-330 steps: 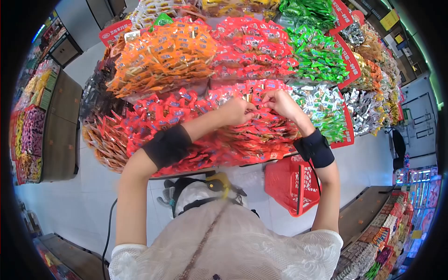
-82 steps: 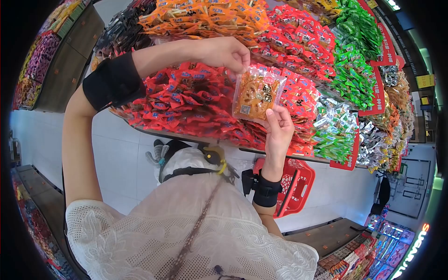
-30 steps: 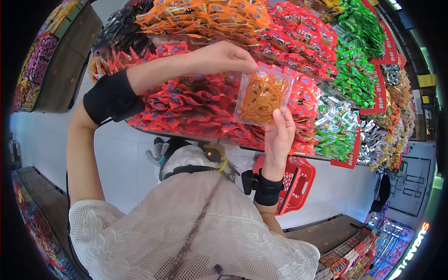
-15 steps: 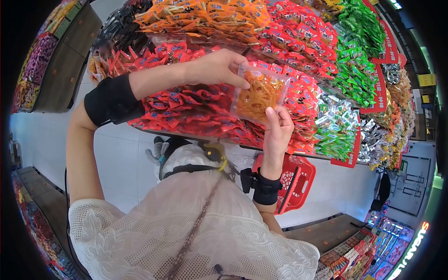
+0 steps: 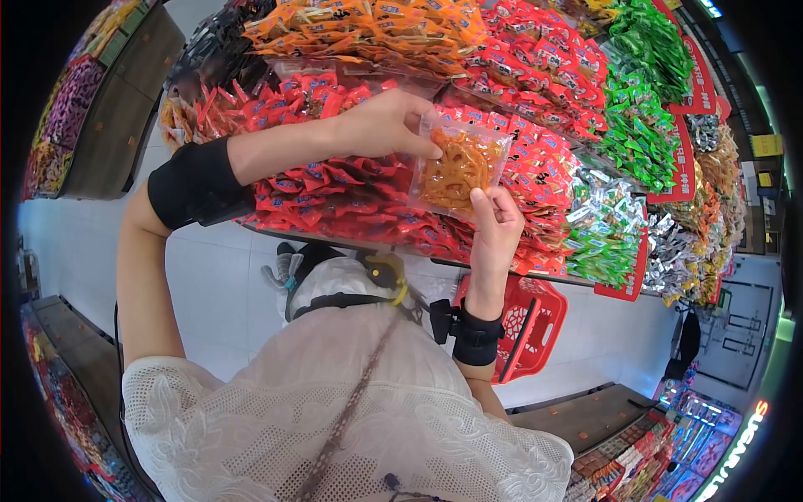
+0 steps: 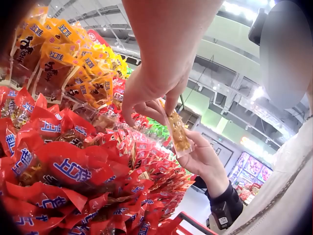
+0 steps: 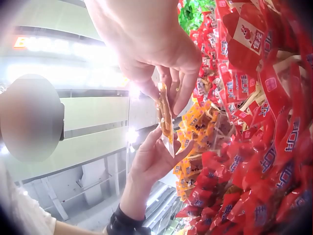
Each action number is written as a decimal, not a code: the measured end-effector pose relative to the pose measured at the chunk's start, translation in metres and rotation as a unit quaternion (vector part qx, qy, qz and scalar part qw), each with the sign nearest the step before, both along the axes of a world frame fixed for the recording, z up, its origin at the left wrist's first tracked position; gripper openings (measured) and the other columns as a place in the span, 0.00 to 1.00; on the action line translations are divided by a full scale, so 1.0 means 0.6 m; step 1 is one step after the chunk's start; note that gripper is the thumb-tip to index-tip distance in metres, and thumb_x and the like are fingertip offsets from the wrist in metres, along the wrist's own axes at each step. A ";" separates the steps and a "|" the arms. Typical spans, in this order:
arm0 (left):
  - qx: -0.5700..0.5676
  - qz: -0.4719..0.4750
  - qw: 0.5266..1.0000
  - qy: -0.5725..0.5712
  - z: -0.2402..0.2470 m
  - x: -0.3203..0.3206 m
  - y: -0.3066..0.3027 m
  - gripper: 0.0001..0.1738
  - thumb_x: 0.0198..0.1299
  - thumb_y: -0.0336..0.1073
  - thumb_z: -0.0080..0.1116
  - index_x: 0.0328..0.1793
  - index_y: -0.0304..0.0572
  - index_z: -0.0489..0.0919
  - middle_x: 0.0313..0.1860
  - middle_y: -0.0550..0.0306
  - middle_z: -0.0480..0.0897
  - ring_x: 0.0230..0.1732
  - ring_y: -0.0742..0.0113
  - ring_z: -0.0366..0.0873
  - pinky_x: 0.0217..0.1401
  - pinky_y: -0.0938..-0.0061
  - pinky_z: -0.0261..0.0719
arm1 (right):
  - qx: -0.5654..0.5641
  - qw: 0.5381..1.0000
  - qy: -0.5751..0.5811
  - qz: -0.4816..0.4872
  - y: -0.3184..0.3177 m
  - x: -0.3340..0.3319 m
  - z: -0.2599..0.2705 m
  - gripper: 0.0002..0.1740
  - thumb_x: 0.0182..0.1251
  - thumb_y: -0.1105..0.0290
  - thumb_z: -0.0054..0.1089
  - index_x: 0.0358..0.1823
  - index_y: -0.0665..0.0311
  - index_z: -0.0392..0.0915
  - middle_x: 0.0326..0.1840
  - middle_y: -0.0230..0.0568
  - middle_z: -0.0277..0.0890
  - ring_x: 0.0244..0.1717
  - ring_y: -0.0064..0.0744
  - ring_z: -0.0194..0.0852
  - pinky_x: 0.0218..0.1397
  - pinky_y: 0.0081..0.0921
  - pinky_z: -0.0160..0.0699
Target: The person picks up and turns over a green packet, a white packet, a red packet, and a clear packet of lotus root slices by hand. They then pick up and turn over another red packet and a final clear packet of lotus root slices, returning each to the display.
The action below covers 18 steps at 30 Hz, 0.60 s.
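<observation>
A clear packet of orange-brown food is held up over red packets, its plain see-through side facing the head camera. My left hand pinches its upper left corner, thumb on the near face. At the lower right edge my right hand grips it between thumb and fingers. The left wrist view shows the packet nearly edge-on between the left hand and the right hand. In the right wrist view the packet lies between the right hand and the left hand.
Orange packets fill the back left of the display, with green packets and green-and-white ones at the right. A red basket stands on the floor below the display's front edge. Brown shelving is at the far left.
Earlier both hands were down at the red packets; then they held the packet with its printed face showing. The packet has turned over, and lately the left thumb moved onto its near face.
</observation>
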<state>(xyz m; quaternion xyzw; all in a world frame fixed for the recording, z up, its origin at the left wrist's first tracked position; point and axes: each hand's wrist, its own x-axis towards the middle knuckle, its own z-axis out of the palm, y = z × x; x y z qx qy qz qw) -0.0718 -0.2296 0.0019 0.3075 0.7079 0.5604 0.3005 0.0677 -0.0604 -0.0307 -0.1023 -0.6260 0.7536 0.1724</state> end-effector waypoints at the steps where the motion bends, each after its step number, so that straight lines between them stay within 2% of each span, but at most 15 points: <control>1: 0.003 0.004 1.000 0.004 -0.001 0.001 0.000 0.12 0.48 0.34 0.65 0.38 0.39 0.78 0.26 0.61 0.79 0.25 0.80 0.72 0.26 0.82 0.69 | 0.002 1.000 0.000 0.001 0.000 0.000 0.001 0.08 0.60 0.76 0.57 0.24 0.61 0.69 0.18 0.15 0.56 0.18 0.04 0.45 0.21 0.09 0.39; 5: -0.014 0.007 1.000 0.026 -0.006 -0.001 -0.004 0.12 0.48 0.36 0.65 0.37 0.39 0.77 0.25 0.60 0.79 0.23 0.79 0.72 0.24 0.81 0.69 | 0.011 1.000 0.001 0.004 -0.002 -0.001 0.004 0.09 0.60 0.76 0.57 0.23 0.60 0.69 0.18 0.15 0.55 0.19 0.04 0.44 0.21 0.09 0.39; 8: -0.042 0.019 0.999 -0.014 0.004 0.006 -0.007 0.07 0.50 0.27 0.62 0.35 0.37 0.75 0.30 0.63 0.80 0.32 0.81 0.75 0.37 0.84 0.74 | 0.012 1.000 -0.001 0.026 -0.003 -0.002 0.005 0.09 0.60 0.75 0.57 0.23 0.61 0.69 0.19 0.15 0.55 0.19 0.05 0.45 0.22 0.09 0.39; 14: -0.029 0.029 0.999 -0.028 0.003 0.004 -0.028 0.08 0.51 0.28 0.62 0.35 0.37 0.75 0.30 0.63 0.79 0.31 0.80 0.75 0.36 0.84 0.74 | 0.003 0.999 -0.012 0.039 -0.017 -0.013 0.000 0.08 0.60 0.75 0.57 0.23 0.61 0.69 0.19 0.15 0.55 0.20 0.05 0.46 0.23 0.09 0.40; 17: -0.044 0.028 0.998 0.021 -0.002 -0.002 -0.044 0.09 0.51 0.29 0.63 0.36 0.37 0.75 0.30 0.63 0.79 0.31 0.80 0.75 0.37 0.83 0.74 | 0.003 0.999 -0.018 0.046 -0.027 -0.023 -0.004 0.07 0.60 0.75 0.56 0.24 0.61 0.70 0.19 0.15 0.57 0.20 0.05 0.47 0.23 0.09 0.41; 18: -0.035 0.036 0.999 0.015 -0.006 -0.004 -0.051 0.10 0.49 0.31 0.64 0.35 0.38 0.76 0.29 0.62 0.79 0.31 0.79 0.75 0.35 0.82 0.73 | -0.011 0.998 -0.026 0.051 -0.031 -0.025 -0.003 0.07 0.60 0.75 0.57 0.24 0.62 0.71 0.20 0.16 0.60 0.21 0.05 0.50 0.24 0.08 0.45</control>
